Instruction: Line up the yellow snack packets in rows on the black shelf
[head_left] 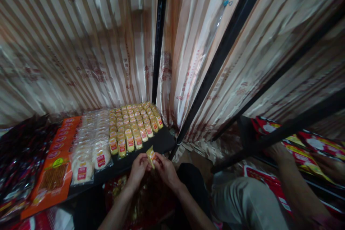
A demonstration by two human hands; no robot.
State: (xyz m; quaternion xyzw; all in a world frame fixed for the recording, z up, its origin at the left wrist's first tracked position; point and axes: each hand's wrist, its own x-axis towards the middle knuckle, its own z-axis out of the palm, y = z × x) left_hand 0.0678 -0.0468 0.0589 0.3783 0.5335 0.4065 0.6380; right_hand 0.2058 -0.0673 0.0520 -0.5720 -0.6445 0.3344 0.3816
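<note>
Between both hands I hold a small yellow snack packet with an orange and white label. My left hand pinches its left side, and my right hand grips its right side. Just beyond, rows of matching small yellow packets stand on a dark shelf. Below my forearms, a red bag or box contains more shiny yellowish packets, dim and partly hidden by my arms.
Left of the rows lie clear-wrapped round white snacks, an orange snack bag and dark packages. Black shelf posts rise before striped sheeting. At right, another person's hand touches red and yellow bags.
</note>
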